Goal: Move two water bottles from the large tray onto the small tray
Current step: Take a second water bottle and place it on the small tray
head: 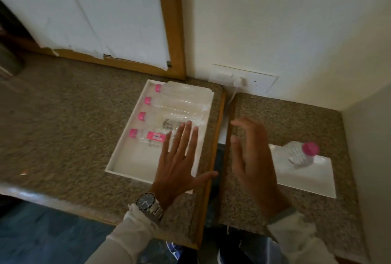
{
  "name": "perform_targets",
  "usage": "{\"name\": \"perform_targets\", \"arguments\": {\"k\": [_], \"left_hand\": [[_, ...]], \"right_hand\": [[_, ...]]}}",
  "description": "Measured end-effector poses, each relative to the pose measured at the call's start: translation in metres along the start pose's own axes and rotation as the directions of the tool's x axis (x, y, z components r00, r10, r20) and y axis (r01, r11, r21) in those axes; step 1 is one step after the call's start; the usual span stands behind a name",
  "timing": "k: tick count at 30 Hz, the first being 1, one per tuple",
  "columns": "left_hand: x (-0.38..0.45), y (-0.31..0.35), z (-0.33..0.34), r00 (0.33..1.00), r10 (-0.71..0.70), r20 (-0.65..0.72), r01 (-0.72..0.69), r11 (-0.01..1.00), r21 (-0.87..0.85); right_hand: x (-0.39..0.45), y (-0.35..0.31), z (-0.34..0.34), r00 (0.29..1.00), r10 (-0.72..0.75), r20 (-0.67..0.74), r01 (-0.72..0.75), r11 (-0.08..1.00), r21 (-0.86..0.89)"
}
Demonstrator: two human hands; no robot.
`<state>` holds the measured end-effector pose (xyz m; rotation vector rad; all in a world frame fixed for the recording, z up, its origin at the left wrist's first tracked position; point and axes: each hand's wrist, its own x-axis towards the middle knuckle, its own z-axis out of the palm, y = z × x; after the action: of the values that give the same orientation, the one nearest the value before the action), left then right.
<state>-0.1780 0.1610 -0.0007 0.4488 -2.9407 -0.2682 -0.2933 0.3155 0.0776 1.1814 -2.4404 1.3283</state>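
Note:
The large white tray [131, 164] lies on the left counter with several clear water bottles lying side by side, pink caps pointing left; the nearest bottle [146, 135] has a pink label. My left hand [179, 162] hovers flat and open over the tray's near right part, fingertips by the nearest bottle's base. The small white tray [313, 177] sits on the right counter with one pink-capped bottle [301, 153] standing upright on its far end. My right hand [251, 156] is open with fingers spread, between the two trays, holding nothing.
A narrow gap [222, 136] separates the two speckled counters. A wall socket plate with a white plug and cable [239, 81] sits behind the gap. A wood-framed white panel [173, 31] stands behind the left counter. The right counter ends at a wall corner.

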Motion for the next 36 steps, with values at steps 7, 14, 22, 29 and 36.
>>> {"name": "perform_targets", "arguments": {"k": [7,14,22,29,36], "left_hand": [[-0.047,-0.108,-0.035,0.974,-0.228,0.008,0.227,0.972,0.054],[-0.084,-0.188,-0.039,0.946,-0.314,0.080,0.311,0.949,0.049],[-0.117,-0.223,-0.020,0.942,-0.237,0.239,0.243,0.970,0.003],[-0.114,-0.230,-0.016,0.945,-0.213,0.249,0.215,0.976,0.018],[-0.116,-0.233,-0.015,0.941,-0.218,0.259,0.220,0.975,0.022]], "right_hand": [[0.021,-0.053,0.107,0.883,-0.020,0.469,0.082,0.990,-0.112],[0.043,-0.093,0.206,0.771,-0.064,0.634,0.283,0.926,-0.251],[0.037,-0.096,0.250,0.802,0.009,0.597,0.323,0.834,-0.446],[0.035,-0.095,0.256,0.803,0.046,0.594,0.211,0.911,-0.355],[0.033,-0.104,0.226,0.799,-0.027,0.601,0.147,0.977,-0.151]]}}
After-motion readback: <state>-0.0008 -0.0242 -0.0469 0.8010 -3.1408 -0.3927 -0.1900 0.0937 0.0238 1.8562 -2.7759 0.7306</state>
